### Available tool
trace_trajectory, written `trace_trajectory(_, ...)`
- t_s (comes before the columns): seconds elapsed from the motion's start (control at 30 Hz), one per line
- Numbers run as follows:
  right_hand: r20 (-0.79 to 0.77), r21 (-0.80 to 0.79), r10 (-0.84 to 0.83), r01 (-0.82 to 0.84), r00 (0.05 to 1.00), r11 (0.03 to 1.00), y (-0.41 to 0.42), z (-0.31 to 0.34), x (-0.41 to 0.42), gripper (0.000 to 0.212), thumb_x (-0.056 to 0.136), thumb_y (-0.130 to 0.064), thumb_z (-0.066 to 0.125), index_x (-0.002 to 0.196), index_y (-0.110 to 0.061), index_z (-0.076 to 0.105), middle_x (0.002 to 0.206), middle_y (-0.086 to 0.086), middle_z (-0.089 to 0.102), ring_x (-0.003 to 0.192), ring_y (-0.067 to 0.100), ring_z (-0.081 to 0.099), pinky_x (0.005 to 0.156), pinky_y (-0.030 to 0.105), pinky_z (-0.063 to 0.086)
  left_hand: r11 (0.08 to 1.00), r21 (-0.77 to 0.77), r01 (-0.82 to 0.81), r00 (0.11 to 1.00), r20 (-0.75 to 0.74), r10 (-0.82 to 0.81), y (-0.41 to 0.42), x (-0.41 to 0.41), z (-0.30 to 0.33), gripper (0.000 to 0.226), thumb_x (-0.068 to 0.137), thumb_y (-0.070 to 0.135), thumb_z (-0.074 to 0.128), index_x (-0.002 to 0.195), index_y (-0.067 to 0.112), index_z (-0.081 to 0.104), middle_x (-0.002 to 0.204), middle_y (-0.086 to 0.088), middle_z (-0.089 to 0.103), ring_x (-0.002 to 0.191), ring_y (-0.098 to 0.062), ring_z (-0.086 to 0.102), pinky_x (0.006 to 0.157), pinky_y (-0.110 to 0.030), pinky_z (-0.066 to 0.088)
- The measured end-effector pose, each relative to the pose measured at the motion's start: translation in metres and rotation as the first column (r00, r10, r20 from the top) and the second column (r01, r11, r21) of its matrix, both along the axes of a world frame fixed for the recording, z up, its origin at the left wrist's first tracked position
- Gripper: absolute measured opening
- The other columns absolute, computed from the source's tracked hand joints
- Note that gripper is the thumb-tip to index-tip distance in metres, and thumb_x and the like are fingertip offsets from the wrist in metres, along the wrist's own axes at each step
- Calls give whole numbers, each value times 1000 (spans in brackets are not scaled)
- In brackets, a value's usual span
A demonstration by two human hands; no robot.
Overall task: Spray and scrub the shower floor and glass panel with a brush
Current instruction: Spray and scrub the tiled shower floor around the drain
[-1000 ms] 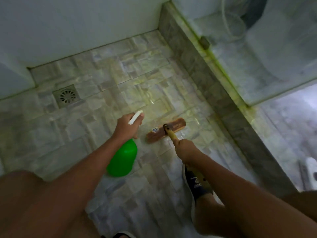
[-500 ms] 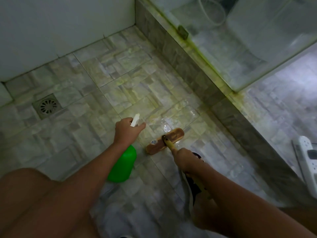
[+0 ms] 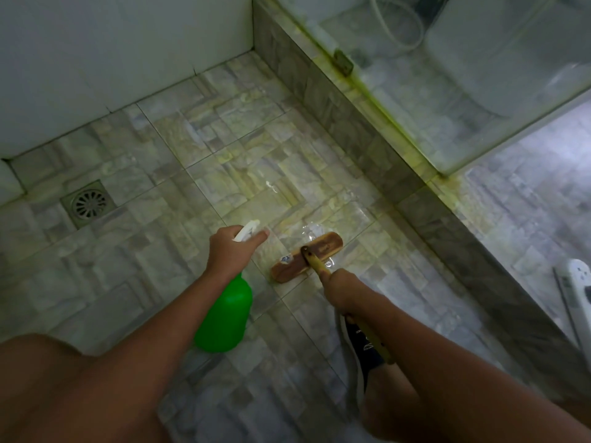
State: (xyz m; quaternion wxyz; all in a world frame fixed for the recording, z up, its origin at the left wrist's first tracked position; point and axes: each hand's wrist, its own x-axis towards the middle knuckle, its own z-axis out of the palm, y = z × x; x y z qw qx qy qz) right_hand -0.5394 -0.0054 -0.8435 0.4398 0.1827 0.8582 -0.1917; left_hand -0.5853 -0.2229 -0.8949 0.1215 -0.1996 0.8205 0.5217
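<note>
My left hand (image 3: 228, 251) grips the white trigger head of a green spray bottle (image 3: 225, 318), nozzle pointing up and right over the floor. My right hand (image 3: 340, 287) holds the yellowish handle of a brush whose brown wooden head (image 3: 307, 257) lies flat on the wet tiled shower floor (image 3: 224, 148), just right of the bottle's nozzle. The tiles around the brush head glisten. The glass panel (image 3: 479, 75) stands on a low tiled curb (image 3: 361, 132) at the right, with greenish grime along its base.
A square metal drain (image 3: 88, 203) sits in the floor at the left. White walls close the back. My foot in a dark sandal (image 3: 364, 346) stands below the brush. A white object (image 3: 575, 289) lies outside the curb at the far right.
The view has shifted, so the drain and curb sit differently in frame. Both hands keep their grips; the brush head stays on the tiles close to the nozzle.
</note>
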Motion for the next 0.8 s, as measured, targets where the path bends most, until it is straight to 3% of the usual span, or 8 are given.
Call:
trace_trajectory(0.07,-9,-23,-46,46,999,999,-1,-5,-4,50,106,-36,26,134,-2,48,98,16,53,88,32,62,69,35,50,1000,-24,9,1000,-19,-10,3,1,0,50,85,40,84,53,11,59,52,5,55,49,-6,49,53,-23,39)
trace_trajectory(0.17,-11,-93,-114,112,993,989,-3,-10,-7,50,105,-35,25,143,-5,39,94,15,49,68,24,53,60,33,50,999,-43,-27,1000,-12,26,5,2,-2,50,85,45,82,54,7,71,51,-5,68,56,-22,71,64,-33,55)
trace_trajectory(0.27,-48,-85,-66,62,997,994,2,-13,-17,54,105,-43,27,107,1,58,89,15,55,80,30,57,75,38,50,999,-19,-31,999,8,31,2,1,-5,56,79,53,82,65,0,73,60,-15,71,65,-30,73,66,-40,57)
trace_trajectory(0.33,-55,-88,-22,17,998,996,8,-6,-35,51,106,-43,28,86,-2,52,75,12,55,62,26,58,56,30,47,1000,17,7,1000,14,-7,2,0,-8,63,72,63,81,68,1,70,63,-6,66,61,-22,64,63,-34,50)
trace_trajectory(0.4,-59,-123,-11,3,998,992,22,9,-59,50,106,-40,31,77,-3,48,66,11,51,44,19,48,41,24,41,997,11,73,997,-11,-72,12,-4,-4,60,75,58,85,62,8,56,62,1,50,60,-13,49,62,-31,40)
trace_trajectory(0.5,-43,-64,76,-78,996,995,60,36,-84,47,106,-38,35,77,-5,50,65,12,52,42,19,46,36,21,40,989,-53,135,989,-51,-137,38,-12,5,63,79,45,89,59,17,35,58,4,35,56,-14,37,56,-32,30)
trace_trajectory(0.73,64,111,218,-224,974,968,175,53,-56,48,104,-45,29,91,-7,56,77,12,63,54,23,56,50,33,50,949,-125,289,950,-85,-301,95,-16,-3,63,79,48,87,57,18,36,53,4,37,50,-11,37,53,-31,27)
trace_trajectory(0.8,63,147,215,-222,975,964,190,51,-37,41,105,-43,28,89,-12,50,76,6,59,51,17,54,43,27,47,948,-121,294,947,-95,-306,103,-18,-6,60,81,47,86,55,17,41,52,2,43,50,-13,42,53,-31,31)
